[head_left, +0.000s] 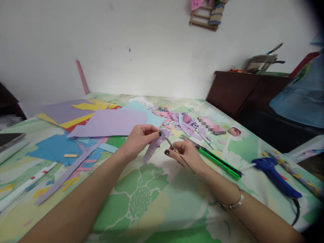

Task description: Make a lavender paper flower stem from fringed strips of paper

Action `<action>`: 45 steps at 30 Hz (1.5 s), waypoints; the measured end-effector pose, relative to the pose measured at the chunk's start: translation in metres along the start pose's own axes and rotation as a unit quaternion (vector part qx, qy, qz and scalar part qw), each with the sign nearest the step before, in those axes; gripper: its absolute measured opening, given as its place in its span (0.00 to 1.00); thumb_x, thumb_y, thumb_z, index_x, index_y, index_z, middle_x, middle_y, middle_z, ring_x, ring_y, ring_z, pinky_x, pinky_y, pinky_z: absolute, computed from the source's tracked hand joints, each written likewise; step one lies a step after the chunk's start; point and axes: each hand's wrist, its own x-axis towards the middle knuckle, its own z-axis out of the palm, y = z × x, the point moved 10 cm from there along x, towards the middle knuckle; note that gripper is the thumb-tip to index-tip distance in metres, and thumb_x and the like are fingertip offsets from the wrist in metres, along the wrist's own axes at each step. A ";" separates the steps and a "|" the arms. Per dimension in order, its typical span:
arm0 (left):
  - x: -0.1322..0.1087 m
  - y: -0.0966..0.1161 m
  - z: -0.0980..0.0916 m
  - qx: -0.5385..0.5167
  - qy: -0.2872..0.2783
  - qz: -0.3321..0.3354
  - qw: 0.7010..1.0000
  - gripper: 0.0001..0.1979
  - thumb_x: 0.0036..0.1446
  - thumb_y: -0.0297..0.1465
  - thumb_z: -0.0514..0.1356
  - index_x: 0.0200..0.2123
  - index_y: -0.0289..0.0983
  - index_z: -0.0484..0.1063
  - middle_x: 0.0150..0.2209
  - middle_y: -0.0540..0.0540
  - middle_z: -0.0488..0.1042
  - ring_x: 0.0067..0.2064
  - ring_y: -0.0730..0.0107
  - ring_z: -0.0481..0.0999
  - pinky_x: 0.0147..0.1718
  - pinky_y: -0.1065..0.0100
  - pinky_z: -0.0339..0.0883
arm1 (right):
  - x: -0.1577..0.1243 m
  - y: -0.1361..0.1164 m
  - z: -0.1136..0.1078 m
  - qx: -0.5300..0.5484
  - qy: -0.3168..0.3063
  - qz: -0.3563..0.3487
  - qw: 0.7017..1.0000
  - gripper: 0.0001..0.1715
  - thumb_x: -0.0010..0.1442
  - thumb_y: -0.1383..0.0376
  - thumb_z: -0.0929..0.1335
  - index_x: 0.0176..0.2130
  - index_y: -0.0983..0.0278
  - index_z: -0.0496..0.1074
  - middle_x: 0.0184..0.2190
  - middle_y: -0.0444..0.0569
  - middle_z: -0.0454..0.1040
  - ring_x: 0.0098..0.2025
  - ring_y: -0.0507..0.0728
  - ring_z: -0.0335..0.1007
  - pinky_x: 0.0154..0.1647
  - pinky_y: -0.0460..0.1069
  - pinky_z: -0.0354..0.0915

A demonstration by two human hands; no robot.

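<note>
My left hand [140, 138] is closed in a pinch on a small lilac paper strip [153, 148] with a fringed edge, held just above the table. My right hand [186, 152] is closed on a thin stick-like tool [174, 148], possibly slim scissors. The tool's tip meets the top of the strip beside my left fingertips. Both forearms reach in from the bottom of the head view. A silver bracelet [234, 202] sits on my right wrist.
The table [152, 202] has a green floral cloth. Coloured paper sheets [108, 121] and scraps lie at the left and middle. Green-handled scissors [217, 162] lie right of my hand, with a blue glue gun [274, 175] farther right. A dark cabinet [243, 91] with a pot stands beyond.
</note>
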 end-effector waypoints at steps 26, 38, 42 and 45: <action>-0.001 0.002 0.000 0.021 0.005 -0.009 1.000 0.06 0.49 0.32 0.59 0.26 0.34 0.71 0.21 0.50 0.70 0.24 0.74 0.68 0.25 0.72 0.61 | 0.002 0.000 -0.004 -0.038 0.021 -0.011 0.999 0.28 0.50 0.49 0.68 0.17 0.65 0.55 0.13 0.37 0.46 0.19 0.46 0.40 0.19 0.45 0.39; -0.001 0.002 -0.002 0.009 0.007 -0.005 1.000 0.07 0.49 0.33 0.60 0.27 0.35 0.71 0.21 0.50 0.71 0.24 0.74 0.69 0.24 0.72 0.61 | 0.001 0.000 -0.001 -0.002 0.007 0.000 1.000 0.24 0.51 0.50 0.68 0.19 0.65 0.59 0.13 0.37 0.48 0.18 0.46 0.42 0.19 0.45 0.39; -0.001 0.004 -0.001 -0.020 0.008 0.001 1.000 0.06 0.48 0.32 0.59 0.26 0.35 0.71 0.21 0.51 0.71 0.23 0.75 0.68 0.24 0.73 0.61 | -0.001 -0.001 0.002 0.034 -0.012 0.003 0.999 0.22 0.52 0.50 0.67 0.22 0.65 0.63 0.13 0.37 0.49 0.18 0.46 0.43 0.19 0.45 0.39; -0.002 0.005 -0.001 -0.018 0.012 0.002 1.000 0.06 0.48 0.32 0.59 0.25 0.34 0.71 0.20 0.51 0.70 0.23 0.76 0.68 0.24 0.73 0.60 | -0.001 0.000 0.002 0.043 -0.014 0.004 0.999 0.22 0.52 0.51 0.67 0.22 0.65 0.62 0.13 0.37 0.49 0.17 0.45 0.43 0.19 0.45 0.39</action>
